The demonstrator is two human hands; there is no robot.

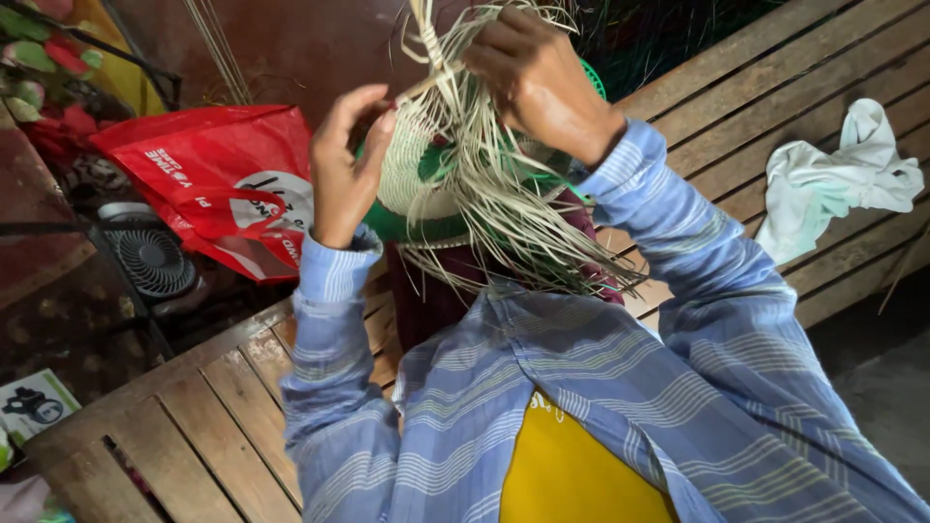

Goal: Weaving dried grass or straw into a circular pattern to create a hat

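Observation:
A half-woven pale straw basket point(415, 160) with green patches stands on a dark red stool over the wooden platform point(213, 407). Many loose straw strands point(513, 218) hang from its rim toward me. My left hand point(346, 169) presses against the basket's left side with its fingers curled over the weave. My right hand point(535, 79) is above the basket at the top, pinching a bundle of the strands. Both arms wear a blue striped shirt over a yellow top.
A red plastic bag point(218, 184) lies left of the basket. A small black fan point(150, 257) sits on the dark floor at the left. A crumpled white cloth point(838, 179) rests on the wooden slats at the right.

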